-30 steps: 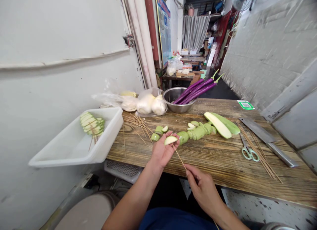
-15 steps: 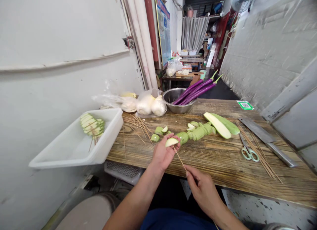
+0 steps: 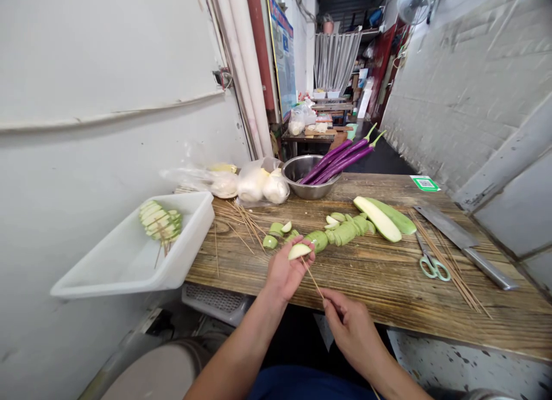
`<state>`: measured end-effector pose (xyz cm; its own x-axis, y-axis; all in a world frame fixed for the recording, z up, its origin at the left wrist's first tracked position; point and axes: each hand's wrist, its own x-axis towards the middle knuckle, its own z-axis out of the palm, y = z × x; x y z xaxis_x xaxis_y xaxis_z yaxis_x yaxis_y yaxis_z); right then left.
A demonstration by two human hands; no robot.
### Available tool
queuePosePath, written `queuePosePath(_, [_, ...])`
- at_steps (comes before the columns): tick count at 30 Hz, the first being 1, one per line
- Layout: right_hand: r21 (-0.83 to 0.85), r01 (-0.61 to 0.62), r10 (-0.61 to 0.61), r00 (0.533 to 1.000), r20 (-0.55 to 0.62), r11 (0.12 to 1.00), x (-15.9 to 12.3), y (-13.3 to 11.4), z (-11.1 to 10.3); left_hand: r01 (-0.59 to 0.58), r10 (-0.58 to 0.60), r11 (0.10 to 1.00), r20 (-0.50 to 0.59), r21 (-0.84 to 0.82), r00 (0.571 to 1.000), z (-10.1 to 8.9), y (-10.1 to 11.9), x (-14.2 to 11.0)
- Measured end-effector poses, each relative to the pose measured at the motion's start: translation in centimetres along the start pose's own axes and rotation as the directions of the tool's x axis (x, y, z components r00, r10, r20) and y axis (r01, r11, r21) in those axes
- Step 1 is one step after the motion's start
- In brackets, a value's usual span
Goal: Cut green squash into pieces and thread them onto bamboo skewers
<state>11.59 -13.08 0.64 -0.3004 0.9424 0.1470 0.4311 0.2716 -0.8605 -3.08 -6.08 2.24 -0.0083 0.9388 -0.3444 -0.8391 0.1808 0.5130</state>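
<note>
My left hand [image 3: 284,269], palm up, holds a pale half-round slice of green squash [image 3: 299,251] on its fingers. In my right hand [image 3: 351,322] a thin bamboo skewer [image 3: 312,277] is pinched, its tip at the lower edge of the slice; I cannot tell how deep it goes. Just beyond the left hand lies a row of cut squash slices [image 3: 345,233], with a few loose pieces [image 3: 270,242] to the left. Two long squash halves [image 3: 379,219] rest behind the row. Skewered slices [image 3: 160,220] lie in the white tray [image 3: 116,282] on the left.
Purple eggplants [image 3: 336,161] lean out of a steel bowl [image 3: 308,192] at the back, beside bagged white vegetables [image 3: 263,184]. Loose skewers [image 3: 246,219] lie left of centre. On the right are scissors [image 3: 433,268], more skewers [image 3: 452,273] and a cleaver [image 3: 457,233] on the wooden table [image 3: 388,291].
The view has shifted slightly. Both hands keep nearly the same pose, with the squash slice in the left and the skewer in the right.
</note>
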Motion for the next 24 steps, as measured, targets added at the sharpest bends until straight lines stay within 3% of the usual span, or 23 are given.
queuePosePath(10, [0.032, 0.003, -0.003, 1.000, 0.008, 0.999, 1.7, 0.0, 0.8, -0.051, 0.048, 0.997, 0.045, 0.061, 0.998, 0.0, -1.0, -0.5])
queuePosePath(24, [0.022, 0.044, -0.045, 0.999, 0.030, 0.999, 4.0, 0.1, 1.7, -0.102, 0.105, 0.989, -0.020, 0.111, 0.994, -0.1, -1.3, 0.7])
